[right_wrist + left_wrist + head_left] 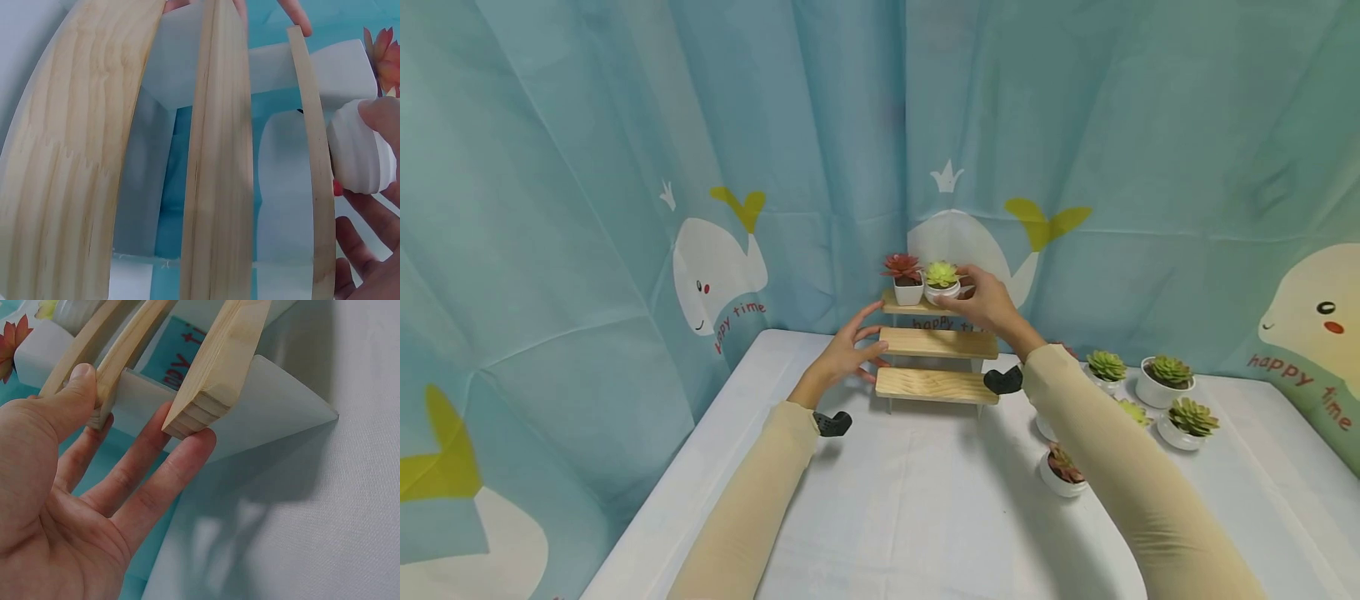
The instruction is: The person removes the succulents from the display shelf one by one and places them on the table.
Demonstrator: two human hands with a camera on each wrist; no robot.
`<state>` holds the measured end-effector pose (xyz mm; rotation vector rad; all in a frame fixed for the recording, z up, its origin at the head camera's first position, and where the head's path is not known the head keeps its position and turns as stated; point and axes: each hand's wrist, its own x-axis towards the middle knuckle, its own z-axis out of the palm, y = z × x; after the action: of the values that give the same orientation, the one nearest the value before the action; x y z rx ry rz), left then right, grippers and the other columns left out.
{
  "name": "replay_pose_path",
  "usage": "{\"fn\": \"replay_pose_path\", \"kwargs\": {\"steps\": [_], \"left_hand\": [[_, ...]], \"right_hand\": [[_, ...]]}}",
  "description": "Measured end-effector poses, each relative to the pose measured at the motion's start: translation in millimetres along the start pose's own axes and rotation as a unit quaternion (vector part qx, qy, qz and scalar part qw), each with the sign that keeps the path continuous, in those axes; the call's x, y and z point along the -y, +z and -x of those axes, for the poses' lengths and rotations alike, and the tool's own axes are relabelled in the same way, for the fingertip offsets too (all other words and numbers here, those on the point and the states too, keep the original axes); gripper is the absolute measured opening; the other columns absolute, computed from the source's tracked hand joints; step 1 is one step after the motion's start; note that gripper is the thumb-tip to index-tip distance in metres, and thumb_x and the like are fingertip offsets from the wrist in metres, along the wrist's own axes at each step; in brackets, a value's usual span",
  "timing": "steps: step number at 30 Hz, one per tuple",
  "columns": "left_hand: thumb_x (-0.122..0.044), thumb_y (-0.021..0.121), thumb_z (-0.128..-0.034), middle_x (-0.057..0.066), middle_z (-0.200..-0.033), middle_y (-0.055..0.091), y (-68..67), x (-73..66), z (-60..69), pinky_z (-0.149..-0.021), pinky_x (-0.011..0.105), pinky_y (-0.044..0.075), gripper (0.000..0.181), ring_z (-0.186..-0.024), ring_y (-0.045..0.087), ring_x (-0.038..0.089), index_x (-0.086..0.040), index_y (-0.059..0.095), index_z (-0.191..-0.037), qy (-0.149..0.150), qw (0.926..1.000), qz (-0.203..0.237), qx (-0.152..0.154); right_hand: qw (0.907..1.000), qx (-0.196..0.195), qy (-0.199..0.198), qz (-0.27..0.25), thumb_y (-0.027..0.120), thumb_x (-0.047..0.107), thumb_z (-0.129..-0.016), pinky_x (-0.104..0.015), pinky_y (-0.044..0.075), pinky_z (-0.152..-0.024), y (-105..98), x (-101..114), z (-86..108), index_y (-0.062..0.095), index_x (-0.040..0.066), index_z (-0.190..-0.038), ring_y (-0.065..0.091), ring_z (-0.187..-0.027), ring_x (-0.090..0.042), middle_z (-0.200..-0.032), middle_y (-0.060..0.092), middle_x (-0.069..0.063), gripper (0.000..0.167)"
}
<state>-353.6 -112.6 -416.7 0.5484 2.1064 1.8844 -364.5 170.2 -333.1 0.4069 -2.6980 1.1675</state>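
A three-tier wooden plant stand (937, 342) with light planks and translucent side panels stands at the table's back. On its top tier, a red succulent in a square white pot (908, 292) sits at the left end. Beside it is a yellow-green succulent in a round white pot (942, 280). My right hand (988, 304) grips this round pot between thumb and fingers at the top plank. My left hand (842, 354) holds the stand's left end. In the left wrist view its thumb (78, 394) lies on the middle plank, with other fingertips against the plank ends.
Several potted succulents stand on the table at the right, including a green one (1187, 421) and a reddish one (1063, 471), some partly behind the right sleeve (1120, 467). A blue curtain (850, 167) with whale prints hangs behind the white table (880, 517).
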Motion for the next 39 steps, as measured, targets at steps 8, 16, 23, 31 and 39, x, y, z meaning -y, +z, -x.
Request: {"fn": "replay_pose_path", "kwargs": {"steps": [8,16,23,31,39], "left_hand": [[-0.017,0.067,-0.1024,0.019,-0.164,0.030,-0.1,2.2,-0.4,-0.065,0.054,0.063,0.075,-0.091,0.073,0.037,-0.044,0.028,-0.161,0.003,1.0000,0.001,0.001],[-0.017,0.067,-0.1022,0.018,-0.164,0.031,-0.4,1.4,-0.2,-0.065,0.053,0.063,0.075,-0.097,0.071,0.044,-0.047,0.029,-0.159,-0.001,1.0000,0.003,-0.001],[-0.017,0.067,-0.1024,0.017,-0.164,0.031,0.2,0.8,0.3,-0.064,0.051,0.063,0.075,-0.097,0.071,0.044,-0.047,0.029,-0.159,0.001,1.0000,0.007,0.004],[-0.018,0.067,-0.1023,0.017,-0.164,0.031,-0.5,1.1,-1.1,-0.063,0.050,0.063,0.074,-0.094,0.073,0.039,-0.047,0.030,-0.159,0.000,1.0000,0.003,0.000],[-0.018,0.067,-0.1023,0.018,-0.164,0.031,-1.1,1.5,-0.5,-0.064,0.050,0.063,0.075,-0.104,0.069,0.048,-0.044,0.028,-0.161,-0.001,1.0000,0.001,0.000]], "right_hand": [[0.9997,-0.021,-0.013,0.002,0.079,0.033,-0.092,-0.051,0.055,-0.093,-5.0,-1.8,3.9,0.053,0.003,-0.145,0.066,-0.111,-0.035,-0.130,0.064,-0.021,0.066],[0.9994,-0.025,-0.025,-0.004,0.080,0.031,-0.091,-0.051,0.054,-0.094,-14.8,-0.8,9.1,0.053,0.004,-0.146,0.064,-0.113,-0.037,-0.133,0.063,-0.021,0.067],[0.9994,-0.019,-0.029,-0.003,0.080,0.033,-0.091,-0.051,0.054,-0.093,-21.6,-1.8,18.5,0.052,0.006,-0.147,0.064,-0.113,-0.035,-0.134,0.063,-0.018,0.068],[0.9989,-0.004,-0.044,0.015,0.080,0.034,-0.091,-0.054,0.052,-0.093,-30.7,-3.7,33.6,0.052,0.006,-0.147,0.062,-0.114,-0.036,-0.132,0.061,-0.018,0.068],[0.9982,0.006,-0.056,0.017,0.080,0.033,-0.092,-0.054,0.052,-0.092,-38.3,-7.1,50.1,0.052,0.006,-0.147,0.060,-0.114,-0.037,-0.132,0.060,-0.018,0.068]]}}
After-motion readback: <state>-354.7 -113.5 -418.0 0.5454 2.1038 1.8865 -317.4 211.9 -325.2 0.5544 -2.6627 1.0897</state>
